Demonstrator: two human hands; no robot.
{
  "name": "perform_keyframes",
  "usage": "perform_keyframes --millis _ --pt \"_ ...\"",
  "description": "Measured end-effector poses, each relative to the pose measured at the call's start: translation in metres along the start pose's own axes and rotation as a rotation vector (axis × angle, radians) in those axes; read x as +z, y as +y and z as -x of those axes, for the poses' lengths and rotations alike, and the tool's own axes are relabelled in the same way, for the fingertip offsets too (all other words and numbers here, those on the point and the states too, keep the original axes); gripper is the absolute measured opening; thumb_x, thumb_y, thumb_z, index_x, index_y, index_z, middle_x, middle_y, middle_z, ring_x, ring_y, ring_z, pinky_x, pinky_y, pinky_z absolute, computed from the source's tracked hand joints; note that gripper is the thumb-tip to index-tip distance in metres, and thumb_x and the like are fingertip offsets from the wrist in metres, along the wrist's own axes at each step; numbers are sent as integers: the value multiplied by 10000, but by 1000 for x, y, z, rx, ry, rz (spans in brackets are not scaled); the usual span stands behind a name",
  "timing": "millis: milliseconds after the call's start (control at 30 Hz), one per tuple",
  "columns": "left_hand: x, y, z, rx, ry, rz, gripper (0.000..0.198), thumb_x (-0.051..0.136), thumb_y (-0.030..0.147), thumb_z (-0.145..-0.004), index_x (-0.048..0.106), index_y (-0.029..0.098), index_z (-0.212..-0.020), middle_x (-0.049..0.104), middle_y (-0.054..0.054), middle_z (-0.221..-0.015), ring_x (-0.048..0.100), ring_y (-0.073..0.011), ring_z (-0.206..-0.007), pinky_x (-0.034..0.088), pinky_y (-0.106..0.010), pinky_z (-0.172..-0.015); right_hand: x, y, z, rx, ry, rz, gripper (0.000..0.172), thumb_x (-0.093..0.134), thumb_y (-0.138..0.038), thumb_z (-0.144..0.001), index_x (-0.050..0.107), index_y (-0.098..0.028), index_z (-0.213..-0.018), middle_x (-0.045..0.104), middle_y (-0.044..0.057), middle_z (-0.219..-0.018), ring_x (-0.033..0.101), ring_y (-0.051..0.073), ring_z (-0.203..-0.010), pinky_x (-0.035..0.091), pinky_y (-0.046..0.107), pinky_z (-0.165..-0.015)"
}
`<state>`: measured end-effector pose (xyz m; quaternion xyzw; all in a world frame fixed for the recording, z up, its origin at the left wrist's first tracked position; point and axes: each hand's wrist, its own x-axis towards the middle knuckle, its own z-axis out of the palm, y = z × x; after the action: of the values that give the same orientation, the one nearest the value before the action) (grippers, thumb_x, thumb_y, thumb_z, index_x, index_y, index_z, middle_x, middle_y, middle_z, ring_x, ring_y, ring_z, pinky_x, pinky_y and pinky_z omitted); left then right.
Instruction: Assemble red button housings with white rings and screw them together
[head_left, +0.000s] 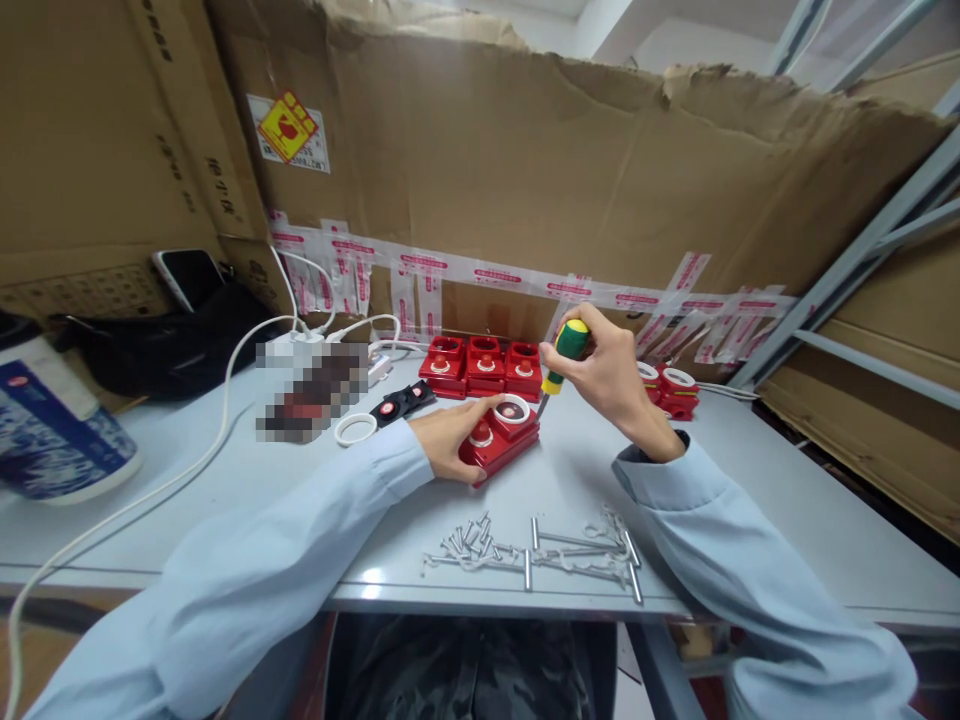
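Fingers (592, 322) of the right hand (611, 380) wrap a green-handled screwdriver (570, 342), its tip at a red push-button unit (506, 445) that the left hand (450, 440) grips against the counter (570, 480) to stop it shifting.

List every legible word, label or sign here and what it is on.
None can be read.
Cardboard box: black characters, too skewed.
Yellow diamond sticker: red symbol, print blurred.
Packing tape: red print, too small.
Blue-white container: red logo, unreadable.
Screwdriver, red unit: no marks readable.
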<state>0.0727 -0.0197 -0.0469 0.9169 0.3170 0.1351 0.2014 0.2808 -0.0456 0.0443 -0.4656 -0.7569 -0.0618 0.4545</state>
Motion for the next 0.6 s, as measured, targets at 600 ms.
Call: perform_keyframes --millis 600 --pt "13 -39 -1 50 151 170 732 752 489 -542 495 162 -1145 652 -82 -1010 615 -232 -889 447 -342 -830 32 -34 57 118 -212 -463 189 636 -269 -706 491 -197 -804 477 -46 -681 418 78 -559 368 207 -501"
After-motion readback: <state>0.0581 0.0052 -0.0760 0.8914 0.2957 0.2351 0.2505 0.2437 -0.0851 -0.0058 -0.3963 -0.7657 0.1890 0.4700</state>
